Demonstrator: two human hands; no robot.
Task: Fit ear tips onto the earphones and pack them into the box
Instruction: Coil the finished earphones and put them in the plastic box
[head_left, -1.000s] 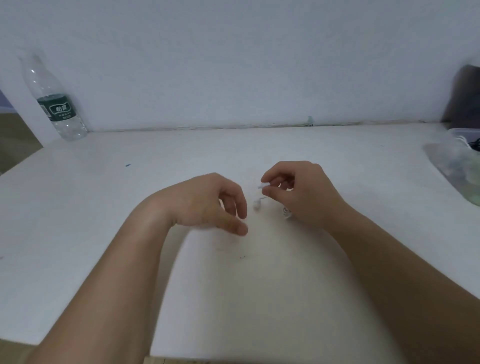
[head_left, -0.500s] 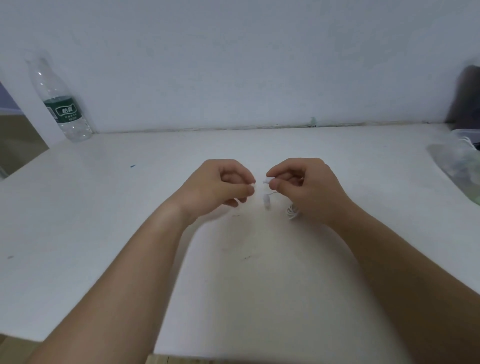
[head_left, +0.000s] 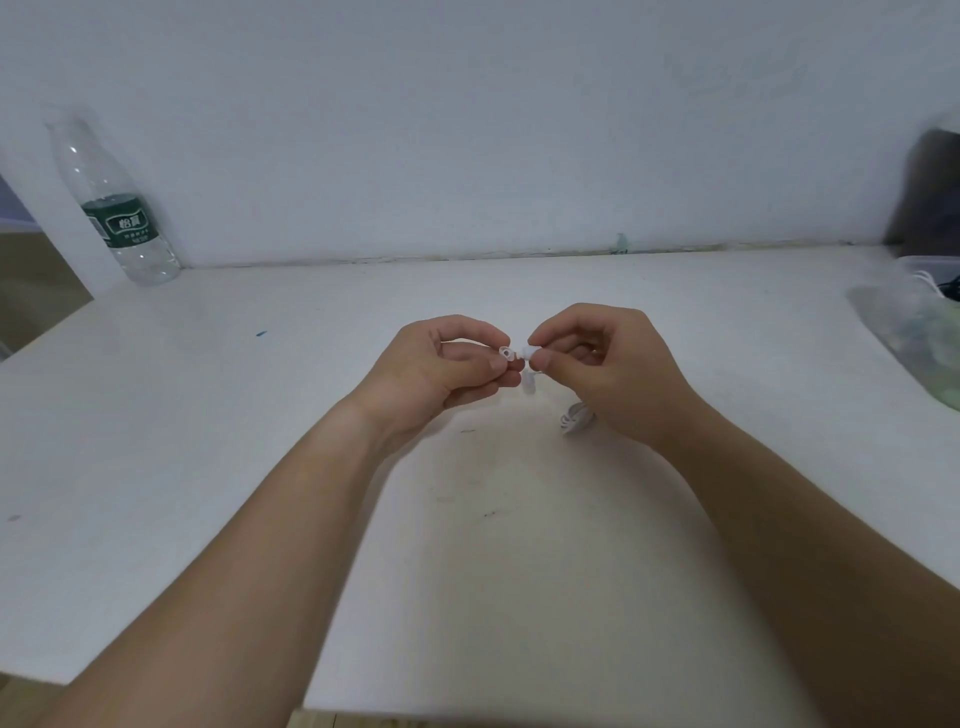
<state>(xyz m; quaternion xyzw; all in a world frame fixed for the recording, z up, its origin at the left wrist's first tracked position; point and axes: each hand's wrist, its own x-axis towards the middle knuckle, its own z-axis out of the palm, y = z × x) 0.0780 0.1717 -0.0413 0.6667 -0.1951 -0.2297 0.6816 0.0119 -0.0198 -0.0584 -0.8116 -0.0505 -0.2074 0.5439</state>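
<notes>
Both forearms are coming in over the near edge of the white worktop (head_left: 218, 467), with the hands meeting above its middle. The left hand (head_left: 441, 374) is pinching a small translucent white ear tip (head_left: 505, 354) between thumb and forefinger, its other fingers curled under. The right hand (head_left: 608, 374) is pinching the white earphone (head_left: 529, 353) at its fingertips, nozzle end pointing at the ear tip. The two parts are sitting just beside each other; can't tell if they are touching or already seated. A second white piece is hanging just below the pinch, too blurred to identify. The bundled white cable (head_left: 574, 418) is trailing from under the right palm, and it looks to be resting on the worktop. A clear water bottle (head_left: 117, 208) with a green label is standing upright at the far-left corner against the wall (head_left: 467, 130). At the far-right edge, a crumpled clear plastic bag (head_left: 914, 332) is lying with a clear tub (head_left: 930, 267) just behind it, contents unreadable.
</notes>
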